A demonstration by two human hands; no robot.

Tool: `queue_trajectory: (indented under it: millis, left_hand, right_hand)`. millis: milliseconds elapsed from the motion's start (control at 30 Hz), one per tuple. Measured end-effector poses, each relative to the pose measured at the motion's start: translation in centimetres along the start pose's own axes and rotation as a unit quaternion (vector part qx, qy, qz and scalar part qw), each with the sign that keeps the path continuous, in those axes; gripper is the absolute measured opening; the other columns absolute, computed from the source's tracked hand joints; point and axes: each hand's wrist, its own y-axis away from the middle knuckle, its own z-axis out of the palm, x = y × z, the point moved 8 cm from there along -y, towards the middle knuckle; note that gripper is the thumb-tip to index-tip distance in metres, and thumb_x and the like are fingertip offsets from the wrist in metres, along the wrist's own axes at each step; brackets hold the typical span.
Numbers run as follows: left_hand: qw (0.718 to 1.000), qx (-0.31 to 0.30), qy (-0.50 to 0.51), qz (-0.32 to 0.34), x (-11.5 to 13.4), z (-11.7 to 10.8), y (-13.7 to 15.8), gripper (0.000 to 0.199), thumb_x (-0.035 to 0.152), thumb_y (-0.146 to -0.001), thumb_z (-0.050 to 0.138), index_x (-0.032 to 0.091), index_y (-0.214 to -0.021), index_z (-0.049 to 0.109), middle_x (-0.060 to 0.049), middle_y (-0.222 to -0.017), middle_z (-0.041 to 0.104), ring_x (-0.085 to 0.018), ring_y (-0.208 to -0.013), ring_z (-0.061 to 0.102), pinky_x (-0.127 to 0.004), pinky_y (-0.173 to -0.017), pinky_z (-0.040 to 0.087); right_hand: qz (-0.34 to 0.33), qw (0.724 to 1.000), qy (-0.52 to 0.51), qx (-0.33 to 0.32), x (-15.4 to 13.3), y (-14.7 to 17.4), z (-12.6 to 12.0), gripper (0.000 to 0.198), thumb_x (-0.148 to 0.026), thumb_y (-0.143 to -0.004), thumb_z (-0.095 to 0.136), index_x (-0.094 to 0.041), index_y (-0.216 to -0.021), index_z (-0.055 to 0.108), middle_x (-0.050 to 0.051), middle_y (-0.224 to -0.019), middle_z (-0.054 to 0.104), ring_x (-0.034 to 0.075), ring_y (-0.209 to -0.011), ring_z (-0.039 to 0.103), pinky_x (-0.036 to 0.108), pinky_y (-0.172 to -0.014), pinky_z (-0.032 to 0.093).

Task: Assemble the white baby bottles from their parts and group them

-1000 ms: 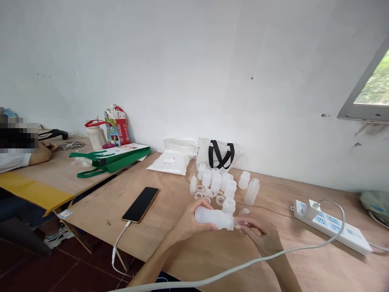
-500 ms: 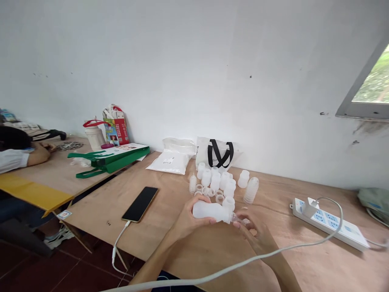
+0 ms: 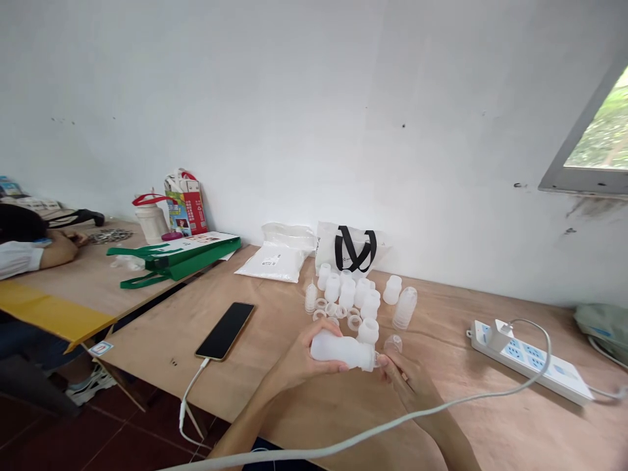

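My left hand (image 3: 299,356) grips a white plastic bottle (image 3: 341,350), held on its side just above the wooden table (image 3: 275,392). My right hand (image 3: 409,383) pinches at the bottle's neck end, fingers closed on a small ring or cap I cannot make out clearly. A clear dome cap (image 3: 393,343) lies on the table just beyond my right fingers. Behind the hands stands a cluster of several small white bottles (image 3: 350,293), loose clear rings (image 3: 338,313) and a stack of clear caps (image 3: 405,307).
A black phone (image 3: 226,330) on a charging cable lies left. A white power strip (image 3: 530,369) sits right, its cable (image 3: 392,425) crossing in front of me. Bags (image 3: 353,248) line the wall. Another person's arm (image 3: 49,248) rests on the neighbouring table with green bags (image 3: 176,256).
The bottle stays on its side in my left hand. My right hand has drawn back slightly to the neck end, and a clear dome cap now lies free beyond it.
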Motion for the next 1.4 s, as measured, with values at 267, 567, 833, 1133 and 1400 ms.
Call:
queue_trajectory:
  millis: [267, 567, 833, 1133, 1400]
  left_hand:
    - [0.997, 0.065, 0.022, -0.047, -0.8, -0.8, 0.0, 0.052, 0.047, -0.069, 0.089, 0.021, -0.106, 0.063, -0.004, -0.113, 0.066, -0.024, -0.105, 0.061, -0.031, -0.09, 0.046]
    - [0.978, 0.015, 0.149, -0.142, -3.1, 1.0, -0.1, 0.058, 0.054, -0.071, 0.086, 0.018, -0.105, 0.056, 0.001, -0.079, 0.061, -0.008, -0.05, 0.05, -0.019, -0.042, 0.039]
    - [0.953, -0.029, 0.225, -0.2, -3.2, 2.0, 0.1, 0.065, 0.063, -0.07, 0.083, 0.017, -0.103, 0.051, 0.001, -0.073, 0.06, -0.007, -0.042, 0.049, -0.019, -0.037, 0.04]
    - [0.995, 0.073, 0.004, -0.063, -0.2, -0.1, 0.3, 0.054, 0.049, -0.066, 0.088, 0.019, -0.1, 0.06, -0.003, -0.098, 0.063, -0.018, -0.088, 0.059, -0.027, -0.074, 0.045]
    - [0.996, 0.058, -0.001, -0.073, 0.1, -0.3, 0.3, 0.054, 0.05, -0.067, 0.088, 0.019, -0.102, 0.061, -0.003, -0.101, 0.065, -0.019, -0.09, 0.057, -0.028, -0.076, 0.042]
  right_hand:
    - [-0.003, 0.997, -0.007, 0.074, 0.9, 0.0, -0.4, 0.037, -0.048, -0.104, 0.051, -0.021, -0.123, 0.067, 0.007, -0.097, 0.074, 0.016, -0.069, 0.069, 0.023, -0.052, 0.052]
    - [-0.091, 0.991, -0.054, 0.088, 0.0, 0.5, -1.7, 0.019, -0.025, -0.097, 0.065, -0.024, -0.111, 0.078, 0.005, -0.099, 0.077, 0.017, -0.069, 0.073, 0.025, -0.064, 0.065]
    - [-0.097, 0.988, -0.046, 0.11, -1.6, 0.0, -2.4, 0.024, -0.039, -0.098, 0.063, -0.024, -0.093, 0.082, 0.007, -0.096, 0.077, 0.023, -0.085, 0.077, 0.03, -0.079, 0.067]
    - [-0.031, 0.992, -0.091, 0.088, -1.2, -0.6, -2.6, 0.022, -0.043, -0.095, 0.068, -0.026, -0.098, 0.081, 0.003, -0.092, 0.077, 0.02, -0.08, 0.077, 0.02, -0.069, 0.064]
    - [-0.05, 0.992, -0.09, 0.079, -1.1, -0.4, -2.3, 0.018, -0.029, -0.096, 0.066, -0.023, -0.109, 0.077, 0.004, -0.1, 0.077, 0.019, -0.086, 0.077, 0.021, -0.076, 0.064]
